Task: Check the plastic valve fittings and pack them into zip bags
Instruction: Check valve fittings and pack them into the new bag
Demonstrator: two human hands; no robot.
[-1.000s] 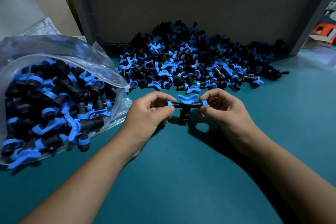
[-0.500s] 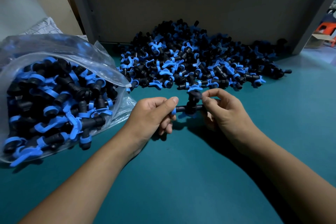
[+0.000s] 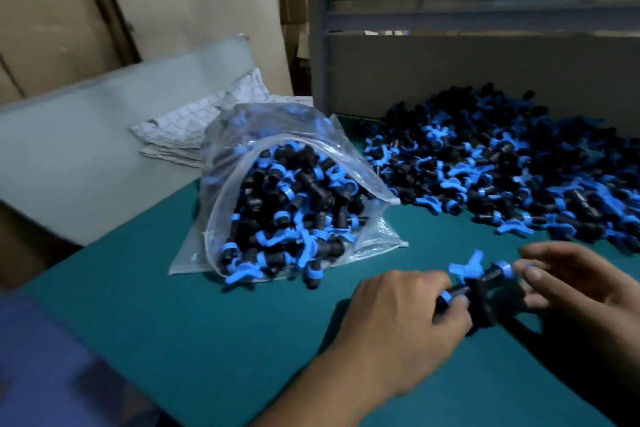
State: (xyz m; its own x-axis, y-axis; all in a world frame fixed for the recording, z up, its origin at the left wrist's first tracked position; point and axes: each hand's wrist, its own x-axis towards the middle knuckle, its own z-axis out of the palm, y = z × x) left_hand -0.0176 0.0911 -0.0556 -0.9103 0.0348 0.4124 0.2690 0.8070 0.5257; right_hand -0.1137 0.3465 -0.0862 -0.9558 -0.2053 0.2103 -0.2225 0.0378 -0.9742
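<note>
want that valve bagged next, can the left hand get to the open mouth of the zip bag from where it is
Probably yes. The left hand grips the valve fitting, and only bare green table lies between it and the zip bag, whose mouth gapes toward the person.

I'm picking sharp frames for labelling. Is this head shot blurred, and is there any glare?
Head view: motion blur smears both hands, left hand and right hand, and the held fitting; the loose pile is soft; faint sheen on the zip bag.

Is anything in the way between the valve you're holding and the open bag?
Nothing visible: only bare green table lies between the black-and-blue plastic valve fitting and the clear zip bag mouth.
</note>
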